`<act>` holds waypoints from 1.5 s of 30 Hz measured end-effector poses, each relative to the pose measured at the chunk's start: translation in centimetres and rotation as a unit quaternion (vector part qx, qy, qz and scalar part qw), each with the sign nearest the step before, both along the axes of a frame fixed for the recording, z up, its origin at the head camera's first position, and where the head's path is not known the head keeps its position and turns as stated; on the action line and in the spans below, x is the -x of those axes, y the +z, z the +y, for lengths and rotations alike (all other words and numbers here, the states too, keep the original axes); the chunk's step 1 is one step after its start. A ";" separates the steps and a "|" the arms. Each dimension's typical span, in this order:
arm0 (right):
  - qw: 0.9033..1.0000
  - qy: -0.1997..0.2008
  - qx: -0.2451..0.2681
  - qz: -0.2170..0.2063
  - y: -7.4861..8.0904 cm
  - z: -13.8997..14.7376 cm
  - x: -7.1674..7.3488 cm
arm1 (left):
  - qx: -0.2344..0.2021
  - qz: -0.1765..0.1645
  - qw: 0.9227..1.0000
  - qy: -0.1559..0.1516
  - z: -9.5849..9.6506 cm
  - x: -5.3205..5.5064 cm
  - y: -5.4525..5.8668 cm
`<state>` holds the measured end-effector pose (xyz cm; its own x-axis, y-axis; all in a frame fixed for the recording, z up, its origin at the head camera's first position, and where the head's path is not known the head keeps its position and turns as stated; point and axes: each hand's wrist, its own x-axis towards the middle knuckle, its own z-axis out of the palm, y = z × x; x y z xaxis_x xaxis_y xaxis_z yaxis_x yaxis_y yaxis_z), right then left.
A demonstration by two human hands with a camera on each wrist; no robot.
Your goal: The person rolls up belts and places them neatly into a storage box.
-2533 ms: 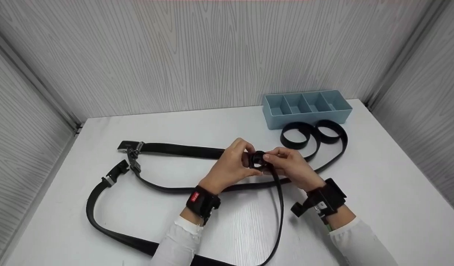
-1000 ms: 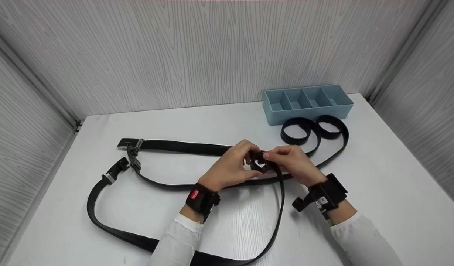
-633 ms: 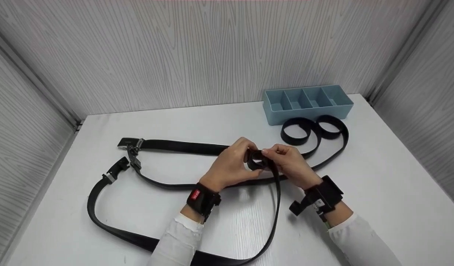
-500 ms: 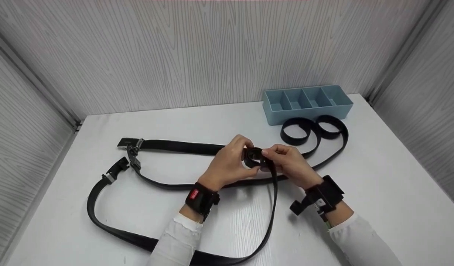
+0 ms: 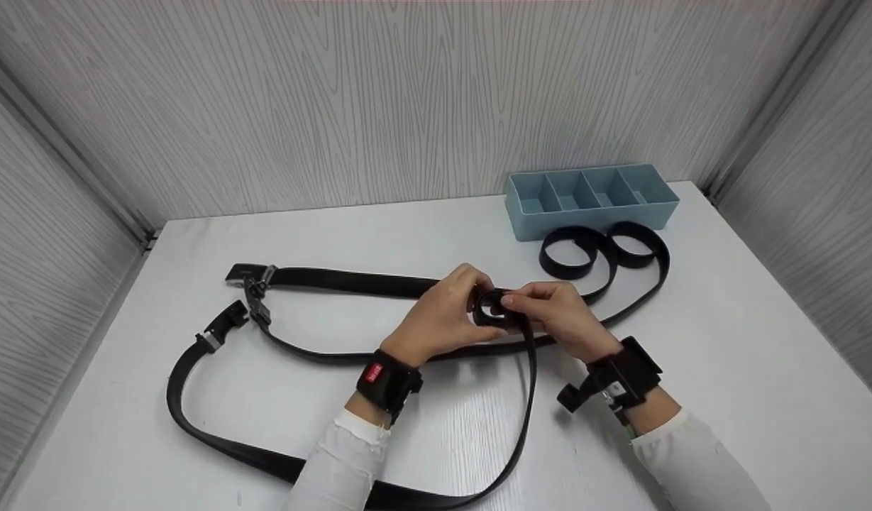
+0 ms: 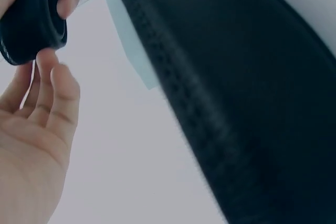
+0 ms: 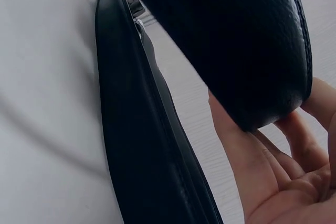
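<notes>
In the head view, a black leather belt point(image 5: 531, 397) is wound at one end into a small coil point(image 5: 481, 317) above the middle of the table. My left hand point(image 5: 439, 319) grips the coil from the left between fingers and thumb. From the other side, my right hand point(image 5: 563, 319) pinches it, the thumb at its upper edge. The unrolled length drops toward me, passes under the left forearm and curves up to a buckle point(image 5: 223, 328). The left wrist view shows the stitched coil point(image 6: 26, 30) with fingertips against it; in the right wrist view fingers touch the curved belt point(image 7: 252, 51).
Two more black belts, a wide one point(image 5: 350, 281) and a narrower one point(image 5: 322, 358), run across the white table behind the hands. Their buckles lie at the left; their far ends curl into loops point(image 5: 567, 270) before a blue four-slot box point(image 5: 592, 221). Panels close off the back and sides.
Both hands stay on the coil, which turns and shifts slightly between the fingers. The hanging length of belt has swung a little to the left. The other belts have stayed where they were.
</notes>
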<state>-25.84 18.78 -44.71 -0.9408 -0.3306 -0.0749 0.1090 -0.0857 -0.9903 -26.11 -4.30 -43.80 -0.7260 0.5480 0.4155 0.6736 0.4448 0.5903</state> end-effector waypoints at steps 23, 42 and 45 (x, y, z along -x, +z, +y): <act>0.999 0.004 0.030 -0.009 0.0 -0.4 -0.4 | 0.005 0.095 0.993 0.073 0.0 -0.1 0.0; 0.997 0.065 -0.051 -0.001 0.1 1.5 0.6 | 0.038 -0.015 0.999 -0.006 -0.1 -0.4 0.4; 0.997 0.062 -0.050 -0.002 0.2 1.4 0.5 | 0.043 0.002 0.999 0.002 0.0 -0.5 0.5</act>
